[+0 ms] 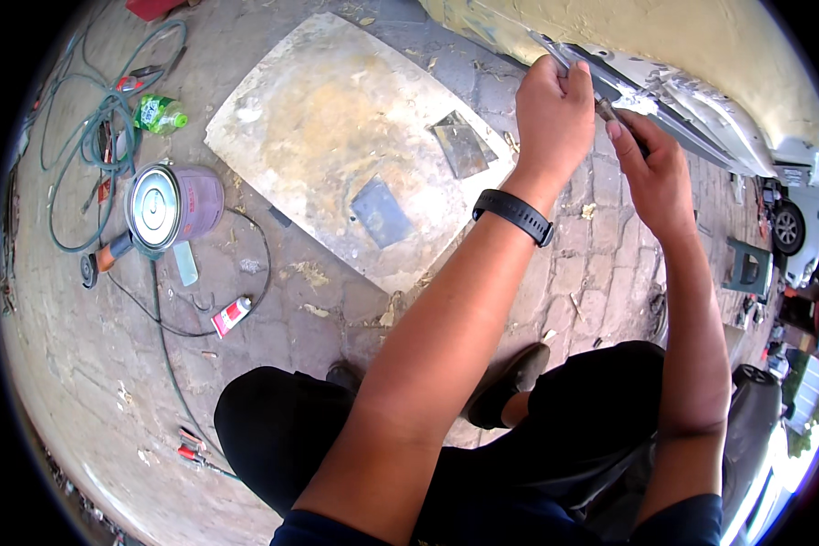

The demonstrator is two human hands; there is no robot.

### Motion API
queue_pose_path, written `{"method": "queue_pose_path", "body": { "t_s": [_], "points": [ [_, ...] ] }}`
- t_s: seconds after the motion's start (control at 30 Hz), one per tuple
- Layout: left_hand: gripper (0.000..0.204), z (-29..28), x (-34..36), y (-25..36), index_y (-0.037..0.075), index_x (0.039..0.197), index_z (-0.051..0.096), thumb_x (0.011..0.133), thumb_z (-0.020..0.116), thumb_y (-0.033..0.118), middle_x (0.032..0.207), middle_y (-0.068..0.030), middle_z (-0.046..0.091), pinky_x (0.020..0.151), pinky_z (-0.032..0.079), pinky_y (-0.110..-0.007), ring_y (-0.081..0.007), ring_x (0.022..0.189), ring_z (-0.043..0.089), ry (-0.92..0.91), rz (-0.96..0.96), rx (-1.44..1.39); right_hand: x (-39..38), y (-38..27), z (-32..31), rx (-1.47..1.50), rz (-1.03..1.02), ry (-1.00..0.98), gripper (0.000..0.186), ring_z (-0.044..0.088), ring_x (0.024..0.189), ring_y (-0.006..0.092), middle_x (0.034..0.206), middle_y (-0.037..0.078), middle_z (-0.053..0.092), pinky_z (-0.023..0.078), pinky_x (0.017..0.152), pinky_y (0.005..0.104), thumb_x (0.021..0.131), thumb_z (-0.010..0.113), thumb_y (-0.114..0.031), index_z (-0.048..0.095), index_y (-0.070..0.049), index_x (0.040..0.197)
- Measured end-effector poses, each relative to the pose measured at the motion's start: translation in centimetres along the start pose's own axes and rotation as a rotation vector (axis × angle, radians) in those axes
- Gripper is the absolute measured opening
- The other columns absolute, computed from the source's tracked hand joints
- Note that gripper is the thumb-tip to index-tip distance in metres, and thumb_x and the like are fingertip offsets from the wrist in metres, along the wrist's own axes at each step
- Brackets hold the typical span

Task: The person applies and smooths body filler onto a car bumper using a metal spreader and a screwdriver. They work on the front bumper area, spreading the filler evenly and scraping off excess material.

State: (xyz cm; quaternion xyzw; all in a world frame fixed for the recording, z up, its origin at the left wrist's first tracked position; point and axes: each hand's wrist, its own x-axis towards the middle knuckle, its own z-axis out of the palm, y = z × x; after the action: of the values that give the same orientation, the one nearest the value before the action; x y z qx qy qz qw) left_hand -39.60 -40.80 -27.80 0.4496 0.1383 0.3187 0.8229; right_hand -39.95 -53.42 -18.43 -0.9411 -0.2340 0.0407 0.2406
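A long, narrow metal tool (607,111) with a slim shaft and a dark handle end is in both hands; its exact kind is unclear. My left hand (555,114), with a black band on its wrist, is closed round the shaft. My right hand (651,168) grips the handle end, fingers wrapped and thumb along it. The tool lies against or close to the lower edge of a cream car body panel (701,55), where grey and white scraped patches (642,96) show. Whether its tip touches the panel is hard to tell.
A stained white board (328,118) on the brick paving holds a blue-grey spreader plate (381,212) and dark plates (464,147). Leftward are a round tin (159,207), a red-and-white tube (232,317), a green bottle (159,115) and a coiled hose (91,150). A stool (748,266) stands right.
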Motion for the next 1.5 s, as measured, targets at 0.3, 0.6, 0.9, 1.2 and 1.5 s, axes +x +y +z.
{"method": "queue_pose_path", "body": {
  "t_s": [0.3,0.6,0.9,1.2,1.5],
  "points": [
    [0.035,-0.3,-0.2,1.4,-0.005,0.087,0.051,0.106,0.053,0.024,0.068,-0.0231,0.06,0.063,0.047,-0.05,-0.0404,0.065,0.062,-0.097,-0.108,0.068,0.2,0.4,0.3,-0.032,-0.056,0.053,0.035,0.06,0.071,0.0188,0.081,0.012,0.068,0.051,0.072,0.033,0.102,0.067,-0.033,0.071,-0.005,0.122],
    [0.041,-5.6,5.0,5.6,-0.007,0.08,0.058,0.105,0.048,0.023,0.08,-0.033,0.066,0.072,0.05,-0.053,-0.053,0.081,0.065,0.084,0.02,0.514,4.7,-6.6,7.2,0.1,-0.218,0.167,0.024,0.06,0.072,0.0453,0.08,0.022,0.067,0.052,0.066,0.0423,0.099,0.066,-0.026,0.072,-0.005,0.108],
    [0.043,-4.6,-0.8,3.6,0.002,0.077,0.054,0.107,0.051,0.031,0.054,-0.0127,0.055,0.049,0.043,-0.04,-0.027,0.049,0.058,0.025,-0.034,0.381,-2.0,-7.2,3.2,0.252,0.233,-0.239,0.027,0.053,0.071,0.0126,0.078,0.008,0.06,0.047,0.066,0.0312,0.107,0.055,-0.02,0.063,0.003,0.119],
    [0.048,-2.0,-0.8,2.5,-0.001,0.081,0.056,0.112,0.042,0.033,0.064,-0.0111,0.064,0.054,0.052,-0.037,-0.0269,0.054,0.065,-0.043,-0.081,0.154,-2.4,-4.6,3.2,0.323,0.162,-0.096,0.04,0.047,0.075,0.007,0.081,0.0,0.055,0.043,0.066,0.0247,0.11,0.051,-0.021,0.056,0.007,0.139],
    [0.043,-4.1,2.2,2.8,-0.002,0.078,0.056,0.108,0.043,0.026,0.062,-0.0208,0.063,0.061,0.051,-0.05,-0.046,0.063,0.062,-0.048,0.049,0.273,-0.6,-5.8,6.4,0.504,0.149,-0.025,0.041,0.045,0.074,0.0056,0.082,-0.002,0.055,0.041,0.065,0.0228,0.109,0.052,-0.02,0.058,0.004,0.142]
  ]
}}
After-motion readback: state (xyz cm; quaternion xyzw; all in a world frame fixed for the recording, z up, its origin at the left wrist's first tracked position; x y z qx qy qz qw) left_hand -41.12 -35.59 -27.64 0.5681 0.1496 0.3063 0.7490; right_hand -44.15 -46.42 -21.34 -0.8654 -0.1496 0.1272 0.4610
